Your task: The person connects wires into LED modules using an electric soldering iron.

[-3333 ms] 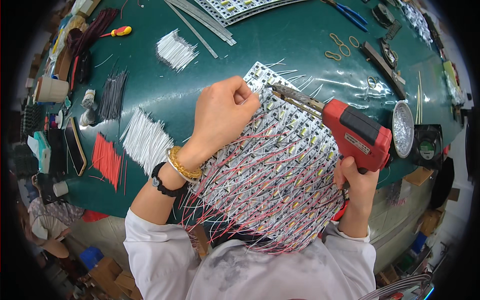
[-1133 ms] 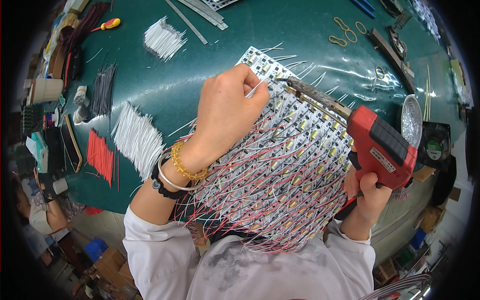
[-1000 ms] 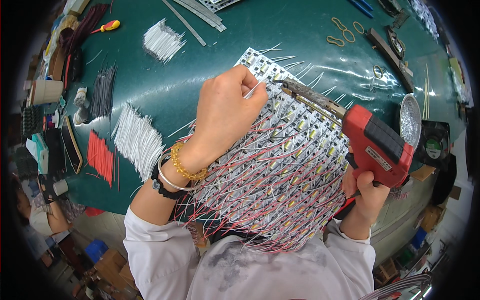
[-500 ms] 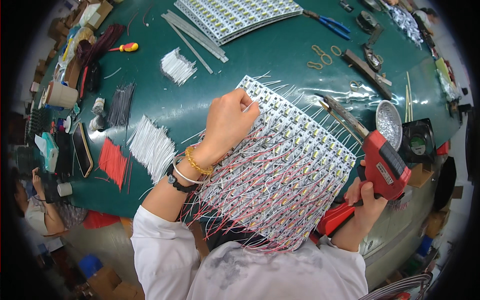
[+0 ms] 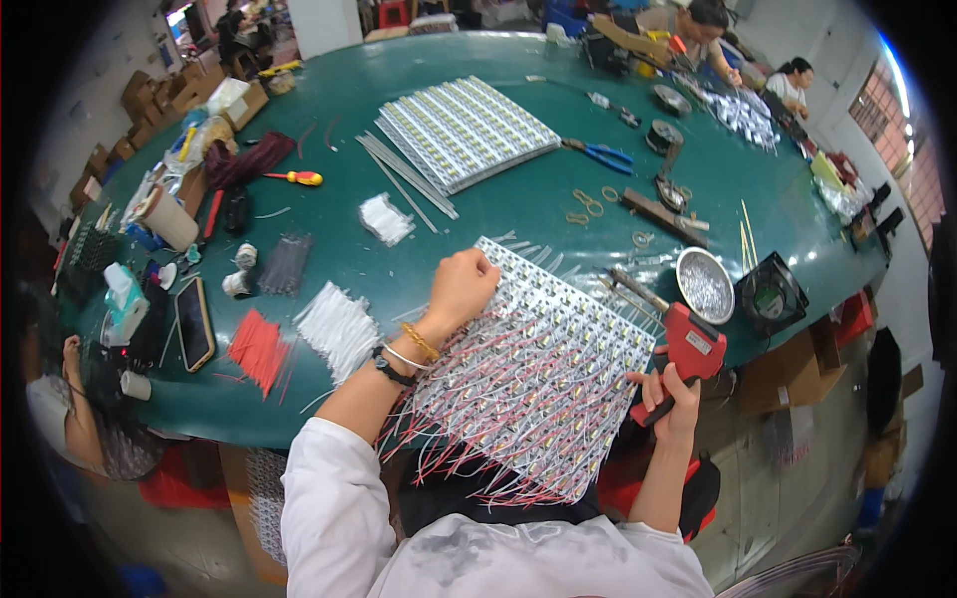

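A panel of small circuit boards (image 5: 543, 344) with yellow-and-white parts lies tilted at the table's near edge, partly over my lap. Red and white wires (image 5: 469, 399) spread thickly across its left and lower parts. My left hand (image 5: 464, 289) is closed in a pinch at the panel's upper left edge; whatever is between the fingertips is hidden. In my right hand (image 5: 675, 401) is a red soldering gun (image 5: 695, 344), gripped by its handle. Its tip points up and left, just beyond the panel's upper right edge, where white wire ends stick out.
Bundles of white wires (image 5: 339, 329), red wires (image 5: 259, 349) and dark wires (image 5: 287, 264) lie left. Farther off are stacked panels (image 5: 469, 130), blue-handled pliers (image 5: 603, 154) and a screwdriver (image 5: 299, 178). A metal bowl (image 5: 705, 284) and black fan (image 5: 773, 294) stand right. Co-workers sit around the table.
The view has tilted up, showing more of the far table and the co-workers. My left hand stays pinched at the panel's edge; my right hand still grips the soldering gun.
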Tool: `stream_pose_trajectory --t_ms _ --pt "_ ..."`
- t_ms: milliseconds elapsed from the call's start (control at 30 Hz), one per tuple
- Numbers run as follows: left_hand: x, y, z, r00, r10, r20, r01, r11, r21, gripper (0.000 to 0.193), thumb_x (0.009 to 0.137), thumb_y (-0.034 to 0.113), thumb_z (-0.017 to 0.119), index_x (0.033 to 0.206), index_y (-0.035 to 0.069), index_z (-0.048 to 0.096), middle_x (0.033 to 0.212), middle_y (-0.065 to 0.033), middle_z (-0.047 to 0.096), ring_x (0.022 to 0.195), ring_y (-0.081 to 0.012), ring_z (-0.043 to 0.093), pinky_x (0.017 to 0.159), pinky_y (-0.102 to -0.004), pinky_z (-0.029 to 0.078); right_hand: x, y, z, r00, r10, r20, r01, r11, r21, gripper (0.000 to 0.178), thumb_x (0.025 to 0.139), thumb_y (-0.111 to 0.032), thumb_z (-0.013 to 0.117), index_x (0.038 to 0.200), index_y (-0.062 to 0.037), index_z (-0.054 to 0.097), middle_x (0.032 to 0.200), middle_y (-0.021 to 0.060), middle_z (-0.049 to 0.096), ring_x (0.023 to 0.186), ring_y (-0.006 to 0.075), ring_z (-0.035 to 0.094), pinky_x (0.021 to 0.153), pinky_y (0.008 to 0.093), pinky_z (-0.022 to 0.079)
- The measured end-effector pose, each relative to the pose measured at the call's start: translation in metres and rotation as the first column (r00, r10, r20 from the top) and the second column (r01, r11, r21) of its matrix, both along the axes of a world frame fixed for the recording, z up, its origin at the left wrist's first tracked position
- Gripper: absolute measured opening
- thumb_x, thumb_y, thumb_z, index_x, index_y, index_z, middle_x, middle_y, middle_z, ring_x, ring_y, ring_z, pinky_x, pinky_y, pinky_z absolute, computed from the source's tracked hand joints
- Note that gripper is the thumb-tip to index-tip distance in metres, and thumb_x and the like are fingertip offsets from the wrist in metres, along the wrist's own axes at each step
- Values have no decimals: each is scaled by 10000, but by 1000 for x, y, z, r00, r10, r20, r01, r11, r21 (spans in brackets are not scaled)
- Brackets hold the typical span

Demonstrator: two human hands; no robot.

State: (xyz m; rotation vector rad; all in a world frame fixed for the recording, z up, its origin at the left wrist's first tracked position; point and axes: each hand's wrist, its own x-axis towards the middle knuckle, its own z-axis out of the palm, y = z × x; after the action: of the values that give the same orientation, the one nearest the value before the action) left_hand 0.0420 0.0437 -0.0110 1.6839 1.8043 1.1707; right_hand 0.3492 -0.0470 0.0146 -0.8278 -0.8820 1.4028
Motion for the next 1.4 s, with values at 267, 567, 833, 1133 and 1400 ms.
stream_pose_trajectory --t_ms 267,567,833,1133,1400 --pt "3 -2 8 999 -15 28 17 998 -55 206 725 200 598 663 3 603 632 -169 618 618 -319 617 599 -396 483 -12 0 7 966 -79 246 77 997 19 221 846 -109 544 1004 44 525 479 9 411 346 105 398 629 340 522" --pt "4 2 1 1000 -3 -6 3 1000 -26 227 736 216 647 678 3 596 575 -92 601 507 -184 579 500 -308 442 -8 1 11 977 -82 195 94 994 -53 209 805 -52 569 985 44 525 531 18 460 356 104 421 611 333 529" --pt "-3 -8 2 999 -27 -20 28 1000 2 215 762 157 659 674 -21 578 558 -56 563 533 -81 487 493 -276 408 -10 2 3 978 -49 203 71 992 -104 198 802 -50 586 974 36 539 510 10 489 354 102 449 624 311 519" --pt "-2 1 16 997 -66 -41 63 995 -81 217 852 155 606 699 8 564 599 48 445 553 -44 339 494 -214 274 -6 7 7 965 -20 262 49 994 -103 293 697 -174 750 878 3 602 562 45 559 421 125 507 432 275 414" --pt "-16 -1 3 995 -76 57 81 994 -79 207 891 165 585 711 81 525 609 82 386 504 10 272 445 -171 172 -8 -8 -18 893 -185 410 134 979 151 394 695 -302 738 909 -26 556 663 149 609 678 349 608 644 382 460"
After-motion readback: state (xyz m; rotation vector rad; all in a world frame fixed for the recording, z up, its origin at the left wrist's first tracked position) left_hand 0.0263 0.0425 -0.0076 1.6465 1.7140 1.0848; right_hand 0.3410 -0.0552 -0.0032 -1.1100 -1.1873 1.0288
